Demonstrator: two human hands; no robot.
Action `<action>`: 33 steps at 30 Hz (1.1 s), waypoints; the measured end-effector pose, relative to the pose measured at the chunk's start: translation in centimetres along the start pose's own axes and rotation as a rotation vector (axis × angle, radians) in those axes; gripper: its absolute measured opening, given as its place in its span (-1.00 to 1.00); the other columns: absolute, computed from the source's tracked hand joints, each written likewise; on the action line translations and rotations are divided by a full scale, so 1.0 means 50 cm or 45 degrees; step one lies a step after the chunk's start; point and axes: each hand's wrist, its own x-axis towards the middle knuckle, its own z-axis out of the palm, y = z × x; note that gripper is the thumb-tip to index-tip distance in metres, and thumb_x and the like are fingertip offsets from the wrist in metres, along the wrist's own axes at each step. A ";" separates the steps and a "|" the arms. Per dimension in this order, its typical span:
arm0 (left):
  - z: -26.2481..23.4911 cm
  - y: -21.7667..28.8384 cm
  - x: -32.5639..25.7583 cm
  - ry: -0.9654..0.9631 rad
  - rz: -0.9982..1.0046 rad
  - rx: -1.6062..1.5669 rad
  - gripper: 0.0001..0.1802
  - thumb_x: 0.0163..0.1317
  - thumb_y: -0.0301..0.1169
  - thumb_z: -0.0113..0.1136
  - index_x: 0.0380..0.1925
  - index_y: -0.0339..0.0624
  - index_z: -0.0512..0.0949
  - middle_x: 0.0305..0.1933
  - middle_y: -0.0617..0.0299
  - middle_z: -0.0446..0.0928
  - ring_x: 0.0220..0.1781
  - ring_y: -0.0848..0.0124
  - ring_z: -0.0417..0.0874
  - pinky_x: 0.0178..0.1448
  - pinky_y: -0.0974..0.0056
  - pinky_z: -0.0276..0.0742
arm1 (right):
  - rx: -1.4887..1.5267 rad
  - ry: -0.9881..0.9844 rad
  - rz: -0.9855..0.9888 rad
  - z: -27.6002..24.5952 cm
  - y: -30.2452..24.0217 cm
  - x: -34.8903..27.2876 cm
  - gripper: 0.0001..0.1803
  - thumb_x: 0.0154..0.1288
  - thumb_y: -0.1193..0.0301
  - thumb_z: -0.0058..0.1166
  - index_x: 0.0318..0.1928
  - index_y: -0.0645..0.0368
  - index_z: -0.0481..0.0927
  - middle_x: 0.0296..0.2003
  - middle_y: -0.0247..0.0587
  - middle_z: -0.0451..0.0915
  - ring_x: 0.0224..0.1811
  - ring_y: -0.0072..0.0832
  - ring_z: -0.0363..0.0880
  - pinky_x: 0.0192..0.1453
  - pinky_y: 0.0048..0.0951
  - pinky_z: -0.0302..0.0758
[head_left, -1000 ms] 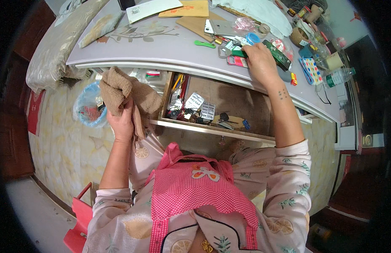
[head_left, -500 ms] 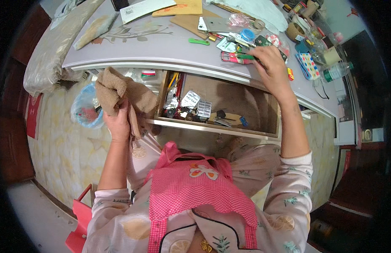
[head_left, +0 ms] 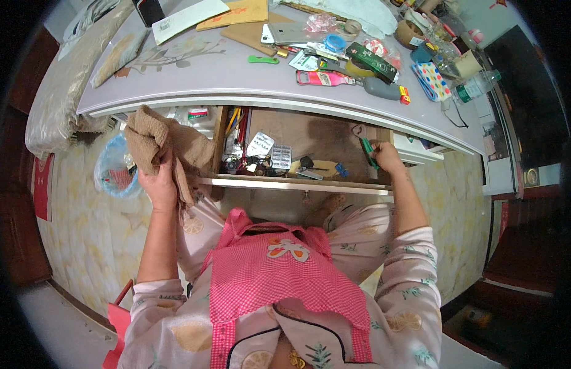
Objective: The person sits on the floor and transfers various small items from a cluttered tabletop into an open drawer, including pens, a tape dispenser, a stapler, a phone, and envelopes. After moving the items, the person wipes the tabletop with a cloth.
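Note:
My left hand grips a bunched brown cloth beside the left end of the open drawer. Inside the drawer's right end, my right hand is closed on a slim green-handled tool. A thin loop shows at the tool's far end; its exact kind is unclear. On the drawer's left side lie pens, a white blister card, a silver blister pack and tangled dark cords. Small items, including a blue one, rest near the drawer front.
The tabletop above holds a pink bottle-shaped object, a dark green box, a green-handled item, envelopes and a plastic bottle. A bin with a blue bag stands at left.
My right hand has moved down from the tabletop into the drawer's right end, carrying the green-handled tool. My left hand still holds the cloth. The view has shifted slightly.

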 end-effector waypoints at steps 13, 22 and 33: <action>-0.015 -0.011 0.002 0.030 0.013 0.081 -0.66 0.13 -0.48 0.29 -0.08 -0.35 0.51 -0.07 0.19 0.55 -0.07 0.40 0.53 0.09 0.30 0.41 | -0.171 0.245 0.204 0.088 0.012 0.070 -0.69 0.13 0.43 0.08 -0.08 0.25 0.55 -0.12 0.14 0.57 -0.04 0.03 0.55 0.06 -0.10 0.48; -0.015 -0.009 0.004 0.009 0.037 0.072 -0.68 0.12 -0.48 0.30 -0.13 -0.34 0.53 -0.10 0.20 0.56 -0.09 0.43 0.53 0.06 0.32 0.42 | -0.482 0.354 -0.170 0.095 -0.034 0.041 -0.60 0.13 0.66 -0.08 0.03 0.22 0.42 0.24 0.18 0.23 0.06 0.05 0.49 0.07 -0.12 0.51; -0.020 -0.016 0.004 0.021 -0.012 0.061 -0.65 0.12 -0.48 0.29 -0.08 -0.35 0.50 -0.07 0.20 0.55 -0.06 0.41 0.53 0.09 0.31 0.40 | -0.615 0.150 0.036 0.068 -0.029 0.034 -0.67 0.19 0.62 -0.13 -0.02 0.19 0.48 0.15 0.07 0.37 0.04 -0.05 0.51 0.08 -0.14 0.50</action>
